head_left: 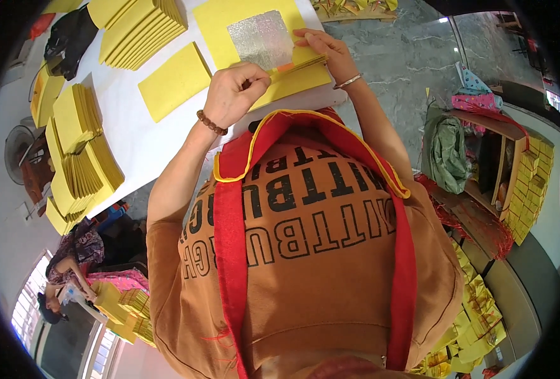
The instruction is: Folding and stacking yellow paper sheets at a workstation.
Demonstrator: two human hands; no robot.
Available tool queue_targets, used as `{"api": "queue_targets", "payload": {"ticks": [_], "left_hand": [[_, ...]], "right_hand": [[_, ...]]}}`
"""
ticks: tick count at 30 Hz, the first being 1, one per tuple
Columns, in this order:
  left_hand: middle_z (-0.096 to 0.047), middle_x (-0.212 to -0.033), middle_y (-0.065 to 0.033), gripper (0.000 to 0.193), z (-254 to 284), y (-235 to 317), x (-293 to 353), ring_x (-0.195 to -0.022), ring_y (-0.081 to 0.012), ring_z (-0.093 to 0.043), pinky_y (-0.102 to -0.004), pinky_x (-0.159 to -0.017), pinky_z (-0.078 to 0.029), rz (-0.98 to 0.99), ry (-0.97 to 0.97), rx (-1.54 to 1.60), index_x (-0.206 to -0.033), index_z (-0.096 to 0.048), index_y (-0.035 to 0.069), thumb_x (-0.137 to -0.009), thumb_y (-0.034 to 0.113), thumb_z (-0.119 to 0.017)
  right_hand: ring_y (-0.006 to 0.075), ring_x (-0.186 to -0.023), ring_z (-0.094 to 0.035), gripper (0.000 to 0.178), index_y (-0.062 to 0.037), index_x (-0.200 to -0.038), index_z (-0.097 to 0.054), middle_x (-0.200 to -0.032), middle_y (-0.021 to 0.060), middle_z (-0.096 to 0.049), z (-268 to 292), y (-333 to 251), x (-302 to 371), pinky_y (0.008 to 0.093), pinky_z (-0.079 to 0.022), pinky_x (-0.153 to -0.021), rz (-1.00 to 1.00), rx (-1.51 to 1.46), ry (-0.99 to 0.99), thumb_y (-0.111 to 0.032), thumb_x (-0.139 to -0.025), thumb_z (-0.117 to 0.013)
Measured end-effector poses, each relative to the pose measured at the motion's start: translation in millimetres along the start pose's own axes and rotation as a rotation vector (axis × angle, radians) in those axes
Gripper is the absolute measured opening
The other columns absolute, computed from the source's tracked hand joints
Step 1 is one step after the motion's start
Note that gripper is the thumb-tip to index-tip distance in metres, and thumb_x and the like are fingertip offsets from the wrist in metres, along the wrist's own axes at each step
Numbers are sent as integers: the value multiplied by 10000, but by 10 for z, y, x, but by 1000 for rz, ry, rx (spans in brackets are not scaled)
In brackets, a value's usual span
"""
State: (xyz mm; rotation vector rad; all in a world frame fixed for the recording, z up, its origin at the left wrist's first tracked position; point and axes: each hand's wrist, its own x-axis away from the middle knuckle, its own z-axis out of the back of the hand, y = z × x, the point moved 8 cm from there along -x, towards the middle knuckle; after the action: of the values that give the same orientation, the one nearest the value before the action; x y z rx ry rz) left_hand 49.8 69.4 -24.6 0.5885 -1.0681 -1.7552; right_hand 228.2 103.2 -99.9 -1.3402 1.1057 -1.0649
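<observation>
A yellow paper sheet (212,28) with a silver foil square (258,39) lies at the near edge of the white table. Its near edge is turned up into a narrow fold, where a small orange patch (284,67) shows. My left hand (234,91) is closed with fingers curled at the fold's left end. At the right end, my right hand (330,55) pinches the fold between thumb and fingers. More yellow paper (308,77) lies under the fold. Left of my left hand, a flat yellow piece (174,82) rests on the table.
Thick stacks of folded yellow paper stand on the white table (119,95), one at the back (138,31) and one at the left (81,148). Another person (71,259) is at the lower left, beside yellow bundles. A wooden shelf (491,158) with a green sack (447,155) stands right.
</observation>
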Motion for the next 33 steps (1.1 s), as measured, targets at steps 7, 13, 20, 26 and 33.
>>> {"api": "queue_targets", "payload": {"ticks": [7,13,20,26,33], "left_hand": [[-597,-629,-62,152,-30,-77,-51,-545,-124,-519,-268,-524,-413,53,-32,46,-762,-636,6,-759,151,-589],[-597,-626,-53,165,-72,-123,-92,-542,-107,-502,-257,-521,-404,160,-93,107,-769,-642,4,-759,163,-596],[-574,-613,-22,173,-77,-135,-118,-558,-72,-475,-233,-516,-385,192,-107,147,-784,-638,1,-779,168,-593],[-498,-661,52,135,-28,-176,-137,-577,-25,-404,-183,-523,-329,247,-94,274,-869,-611,14,-832,133,-561],[-506,-1207,-111,450,221,194,31,-1082,-248,-479,-332,-894,-390,-361,-94,-380,-1193,-521,60,-777,192,-633]], "right_hand": [[102,-978,-533,321,15,-971,-639,-1126,25,-583,28,-36,3,238,-427,-845,-25,43,4,-259,-918,-482],[107,-1003,-522,335,17,-962,-639,-1135,28,-582,51,-46,9,249,-423,-854,-36,-16,-1,-275,-918,-480],[146,-1077,-491,254,-2,-994,-634,-1197,49,-544,126,-16,14,281,-368,-935,-3,-101,-42,-185,-883,-497],[142,-1120,-451,354,-25,-1168,-539,-1285,63,-459,-10,-257,102,286,-358,-942,199,116,-230,-96,-822,-569],[110,-1052,-486,340,-27,-1159,-529,-1220,27,-486,22,-13,60,244,-407,-892,-58,-81,-175,-90,-832,-596]]}}
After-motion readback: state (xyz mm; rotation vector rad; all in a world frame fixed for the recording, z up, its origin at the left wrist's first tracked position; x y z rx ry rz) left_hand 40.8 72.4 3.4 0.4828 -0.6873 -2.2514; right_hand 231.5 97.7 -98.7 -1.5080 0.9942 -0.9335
